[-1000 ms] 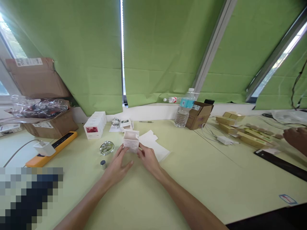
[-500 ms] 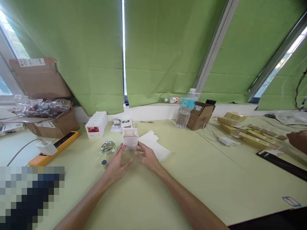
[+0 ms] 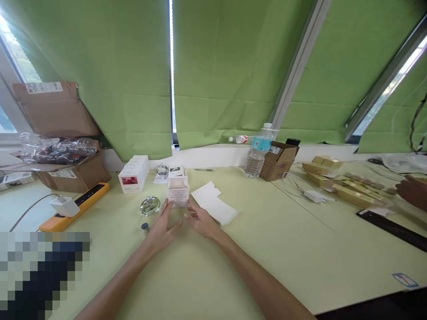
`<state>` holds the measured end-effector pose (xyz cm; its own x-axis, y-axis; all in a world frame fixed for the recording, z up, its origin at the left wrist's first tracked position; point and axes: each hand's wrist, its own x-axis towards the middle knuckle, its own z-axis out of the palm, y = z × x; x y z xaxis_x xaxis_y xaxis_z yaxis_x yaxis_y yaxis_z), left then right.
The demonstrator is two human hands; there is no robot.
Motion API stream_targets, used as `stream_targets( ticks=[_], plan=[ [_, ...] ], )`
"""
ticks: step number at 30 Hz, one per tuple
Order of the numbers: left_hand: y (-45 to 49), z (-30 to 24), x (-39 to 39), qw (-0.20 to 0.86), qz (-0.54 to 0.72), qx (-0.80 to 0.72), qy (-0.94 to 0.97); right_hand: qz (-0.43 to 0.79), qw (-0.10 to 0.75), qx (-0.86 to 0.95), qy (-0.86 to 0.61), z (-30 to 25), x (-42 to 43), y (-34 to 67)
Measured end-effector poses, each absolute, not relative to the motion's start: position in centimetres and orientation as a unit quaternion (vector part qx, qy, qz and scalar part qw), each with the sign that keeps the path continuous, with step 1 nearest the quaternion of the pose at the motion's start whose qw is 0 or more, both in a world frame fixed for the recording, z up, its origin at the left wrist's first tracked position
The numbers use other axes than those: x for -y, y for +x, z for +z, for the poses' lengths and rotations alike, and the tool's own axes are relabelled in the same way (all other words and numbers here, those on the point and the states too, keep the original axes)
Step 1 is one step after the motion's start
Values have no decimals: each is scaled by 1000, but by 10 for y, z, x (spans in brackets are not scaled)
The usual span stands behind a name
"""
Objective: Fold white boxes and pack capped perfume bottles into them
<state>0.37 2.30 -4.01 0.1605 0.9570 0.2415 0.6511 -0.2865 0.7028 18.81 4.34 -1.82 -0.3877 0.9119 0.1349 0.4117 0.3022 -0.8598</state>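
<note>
Left grip [image 3: 162, 232] and right grip [image 3: 201, 223] spread open at a light, flimsy pink card carton [image 3: 178, 193], best held by its side walls

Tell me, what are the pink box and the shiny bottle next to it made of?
The pink box looks like thin printed card: matte, with flaps that fold at the top. The bottle seems to be clear glass, glossy, with light showing through it, though it could be clear plastic.

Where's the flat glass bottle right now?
In the head view, the flat glass bottle lies left of the pale pink carton, just beyond the left hand.
</note>
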Motion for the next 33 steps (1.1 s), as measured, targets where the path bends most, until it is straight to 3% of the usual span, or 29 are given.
stream_targets(
  ticks=[7,17,28,33],
  plan=[
    [3,-42,-23,220,341,-550,730,345,319,743,-477,-16,-42,189],
    [8,-32,-17,156,385,-559,718,165,458,703,-519,4,-50,216],
    [9,-26,-16,158,398,-539,725,80,282,632,-718,-2,-76,284],
    [9,-28,-15,159,386,-549,724,96,222,583,-776,-4,-75,312]
  ],
)
